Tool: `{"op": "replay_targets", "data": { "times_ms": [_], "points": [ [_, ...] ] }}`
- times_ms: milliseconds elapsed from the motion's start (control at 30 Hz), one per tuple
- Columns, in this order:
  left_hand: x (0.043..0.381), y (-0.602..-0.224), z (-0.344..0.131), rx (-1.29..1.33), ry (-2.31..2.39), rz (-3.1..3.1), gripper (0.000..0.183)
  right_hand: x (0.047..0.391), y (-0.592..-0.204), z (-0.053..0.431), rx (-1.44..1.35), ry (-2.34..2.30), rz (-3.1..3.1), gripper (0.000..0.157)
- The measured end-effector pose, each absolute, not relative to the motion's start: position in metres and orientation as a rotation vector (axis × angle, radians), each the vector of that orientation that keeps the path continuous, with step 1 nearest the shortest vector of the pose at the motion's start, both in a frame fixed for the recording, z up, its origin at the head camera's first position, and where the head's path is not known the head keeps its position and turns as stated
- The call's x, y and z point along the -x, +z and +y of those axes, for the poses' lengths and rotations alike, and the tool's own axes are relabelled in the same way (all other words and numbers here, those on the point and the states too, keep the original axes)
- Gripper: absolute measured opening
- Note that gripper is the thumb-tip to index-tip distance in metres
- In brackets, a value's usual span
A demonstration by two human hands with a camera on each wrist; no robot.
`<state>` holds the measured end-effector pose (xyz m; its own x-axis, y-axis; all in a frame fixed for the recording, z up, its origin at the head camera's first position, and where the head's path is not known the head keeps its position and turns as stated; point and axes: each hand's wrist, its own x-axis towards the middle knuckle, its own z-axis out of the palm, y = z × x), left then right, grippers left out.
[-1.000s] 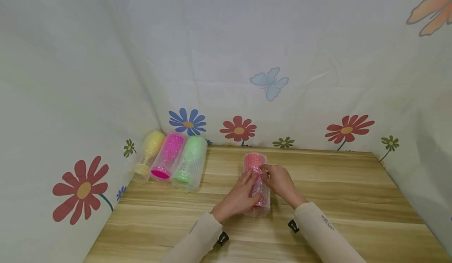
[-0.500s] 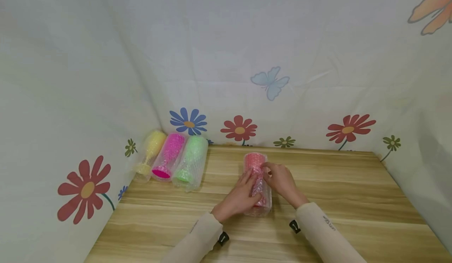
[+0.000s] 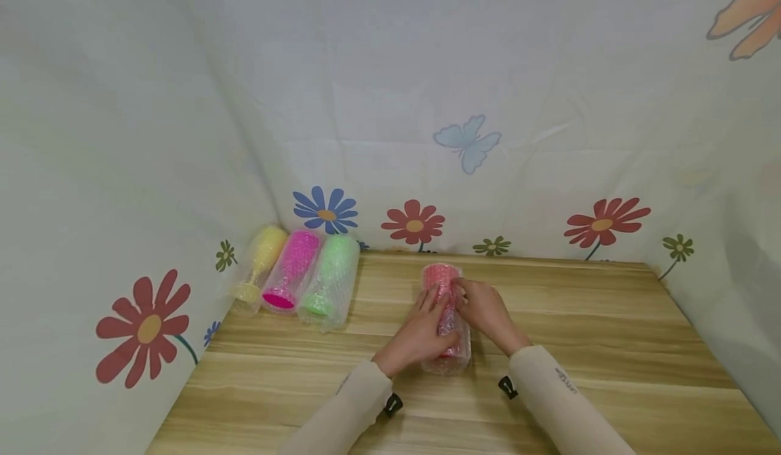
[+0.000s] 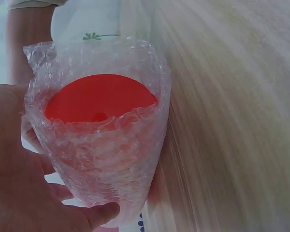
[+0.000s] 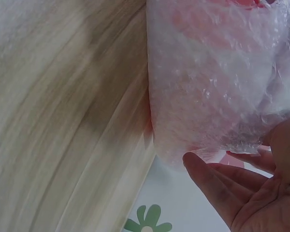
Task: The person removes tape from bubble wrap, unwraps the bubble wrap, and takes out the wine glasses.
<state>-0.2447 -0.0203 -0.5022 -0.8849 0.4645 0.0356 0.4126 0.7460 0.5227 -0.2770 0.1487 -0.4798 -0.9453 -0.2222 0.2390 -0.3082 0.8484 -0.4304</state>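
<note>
A red goblet-shaped piece rolled in clear bubble wrap [image 3: 448, 367] lies lengthwise on the wooden table. In the left wrist view, its flat red disc end [image 4: 101, 96] shows inside the open end of the wrap. My left hand [image 3: 417, 333] rests on top of the roll, fingers fairly straight and pressing the wrap, thumb lying across it lower down. At the roll's right side my right hand [image 3: 485, 312] pinches the wrap's edge between curled fingers and thumb. The right wrist view shows a loose flap of wrap [image 5: 251, 135] beside the fingers.
Three similar bubble-wrapped pieces, yellow [image 3: 265, 251], magenta [image 3: 299, 258] and green [image 3: 335, 258], lie side by side at the back left. The wooden table [image 3: 567, 319] ends at a white cloth wall [image 3: 549, 136] printed with flowers and a butterfly.
My left hand has slid slightly up and right along the roll. My right hand stays at the wrap's edge, almost still.
</note>
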Motion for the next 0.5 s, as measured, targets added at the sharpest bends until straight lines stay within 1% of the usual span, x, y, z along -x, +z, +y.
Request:
{"op": "replay_targets", "data": {
  "times_ms": [500],
  "points": [
    [0.2446, -0.5045, -0.0225, -0.688, 0.854, 2.81, 0.082, 0.2794, -0.4854, 0.1521, -0.447, 0.721, -2.794, 0.039]
  ]
}}
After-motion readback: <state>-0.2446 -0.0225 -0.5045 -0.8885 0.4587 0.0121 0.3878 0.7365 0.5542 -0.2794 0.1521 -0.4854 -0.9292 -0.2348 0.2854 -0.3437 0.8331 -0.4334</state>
